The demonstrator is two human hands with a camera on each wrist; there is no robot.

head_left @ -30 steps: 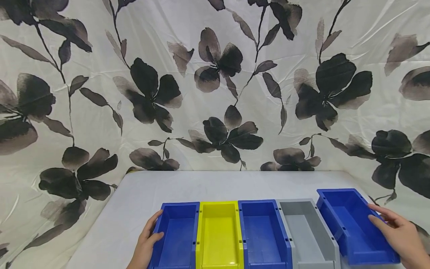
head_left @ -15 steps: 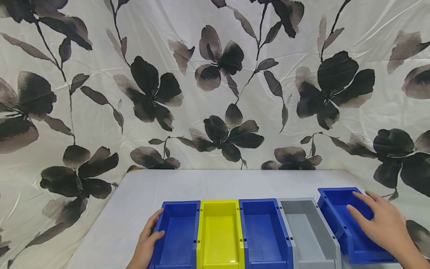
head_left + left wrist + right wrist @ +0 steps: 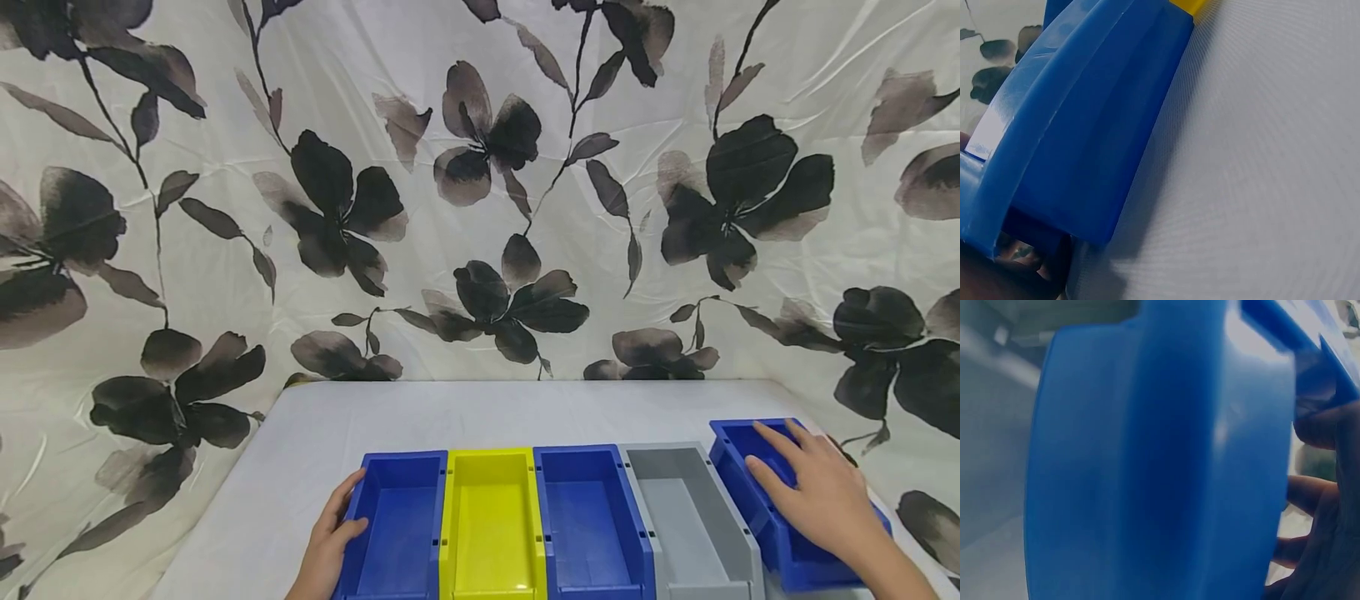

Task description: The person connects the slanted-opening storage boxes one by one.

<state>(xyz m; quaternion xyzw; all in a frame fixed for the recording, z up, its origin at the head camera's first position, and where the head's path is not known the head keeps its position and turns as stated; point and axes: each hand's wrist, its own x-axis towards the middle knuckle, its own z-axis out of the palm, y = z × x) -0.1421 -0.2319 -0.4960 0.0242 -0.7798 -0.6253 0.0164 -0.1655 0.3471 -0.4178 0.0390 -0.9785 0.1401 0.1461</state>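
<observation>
Five open plastic storage bins would be several; at the row's left end stands a blue bin (image 3: 354,505), also filling much of the left wrist view. My left hand (image 3: 325,533) grips its left side, thumb over the rim and fingers along the outside. At the far right, another blue bin (image 3: 768,518) sits turned at an angle and slightly farther back than the others. Over it hovers my right hand (image 3: 821,496), fingers spread and loosely bent, covering part of its inside. In the right wrist view, the fingers (image 3: 1307,494) show beside the bin's wall.
Between the two end bins stand a yellow bin (image 3: 491,517), a middle blue bin (image 3: 581,517) and a grey bin (image 3: 678,517), side by side. The white tabletop (image 3: 525,412) extends behind them to a floral cloth (image 3: 480,208).
My right hand has let go of the right blue bin's right rim and moved left over its inside. My left hand and the bins stay in place.
</observation>
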